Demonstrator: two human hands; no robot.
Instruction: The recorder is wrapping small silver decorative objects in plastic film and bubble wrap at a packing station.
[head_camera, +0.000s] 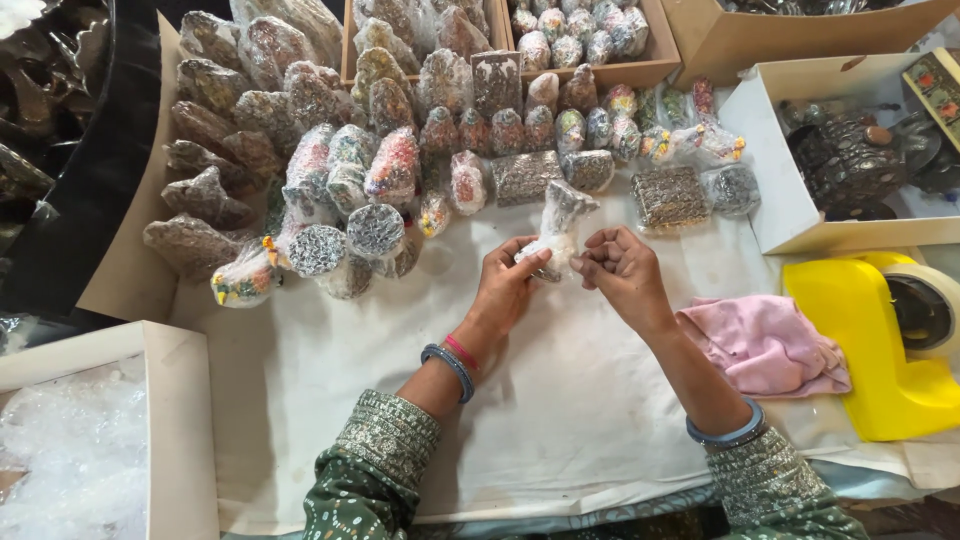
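- Near edge: green patterned sleeves (385, 470), bangles on both wrists
- Left hand (505, 285) with fingers curled shut on small wrapped figurine (556, 228), held above white cloth (560, 400)
- Right hand (622, 268) with fingertips pinched on same wrapping
- Right side: pink rag (765, 345), yellow tape dispenser (880, 340)
- Farther back: rows of plastic-wrapped figurines (400, 150), cardboard boxes (790, 190)

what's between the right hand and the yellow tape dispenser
In the head view, a crumpled pink cloth lies on the white sheet between the right hand and the yellow tape dispenser.
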